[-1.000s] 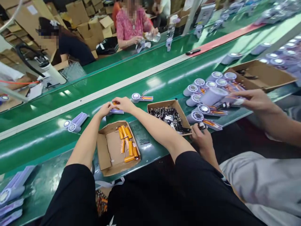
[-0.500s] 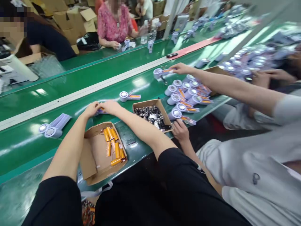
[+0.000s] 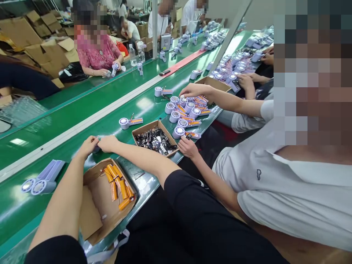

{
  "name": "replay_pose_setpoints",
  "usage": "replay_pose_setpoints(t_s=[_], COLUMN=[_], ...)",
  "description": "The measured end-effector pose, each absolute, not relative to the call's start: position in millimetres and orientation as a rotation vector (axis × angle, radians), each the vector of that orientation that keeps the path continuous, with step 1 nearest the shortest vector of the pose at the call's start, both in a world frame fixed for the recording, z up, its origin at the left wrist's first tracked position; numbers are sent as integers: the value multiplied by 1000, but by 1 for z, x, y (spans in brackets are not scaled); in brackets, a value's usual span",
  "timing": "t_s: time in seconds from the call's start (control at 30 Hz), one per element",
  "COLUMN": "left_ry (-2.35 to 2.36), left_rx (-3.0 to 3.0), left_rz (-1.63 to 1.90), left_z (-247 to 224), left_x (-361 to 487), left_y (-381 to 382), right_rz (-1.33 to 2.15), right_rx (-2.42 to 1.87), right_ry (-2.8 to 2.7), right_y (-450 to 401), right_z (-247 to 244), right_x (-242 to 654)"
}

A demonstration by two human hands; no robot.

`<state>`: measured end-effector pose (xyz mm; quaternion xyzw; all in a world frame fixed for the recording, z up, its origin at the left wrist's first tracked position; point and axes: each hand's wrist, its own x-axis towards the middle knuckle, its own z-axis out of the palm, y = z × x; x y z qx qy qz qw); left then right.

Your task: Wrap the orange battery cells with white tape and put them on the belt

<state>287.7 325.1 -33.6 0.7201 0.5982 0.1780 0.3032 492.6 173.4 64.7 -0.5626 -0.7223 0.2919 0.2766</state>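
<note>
Over the belt beyond the battery box, my left hand [image 3: 88,146] and my right hand [image 3: 108,143] meet with fingers pinched. A lilac handheld fan [image 3: 96,149] is between them, mostly hidden by the fingers. Near my forearms, a cardboard box [image 3: 92,179] holds several orange wrapped batteries [image 3: 117,183] with thin wires. Two lilac fans [image 3: 44,186] lie side by side left of my left arm. Beyond my right arm, one open fan [image 3: 124,124] shows an orange battery in its handle.
A carton of black circuit boards [image 3: 154,141] stands right of my right forearm. Past it, several fan bodies [image 3: 180,116] lie grouped, with a co-worker's hands [image 3: 188,147] among them. A pale divider strip [image 3: 90,112] runs along the green belt [image 3: 68,135]. Another person [image 3: 95,55] sits opposite.
My view has swung to the right, so the scene sits lower and further left. My hands stay together at the fan. The co-worker's far hand has drawn back from an open fan to the group.
</note>
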Motion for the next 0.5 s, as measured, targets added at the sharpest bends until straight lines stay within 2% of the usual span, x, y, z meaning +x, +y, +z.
replay_pose_setpoints(t_s=[0.17, 0.33, 0.5], left_ry=[1581, 1601, 1644], left_rx=[1910, 1927, 2001], left_rz=[461, 444, 468], left_z=[-28, -22, -15], left_x=[294, 300, 314], left_y=[324, 320, 314], right_rz=[768, 706, 432], right_rx=[-1510, -1647, -1724], right_ry=[-1633, -1665, -1802], right_y=[87, -1, 6], right_z=[61, 30, 36], right_x=[601, 714, 692])
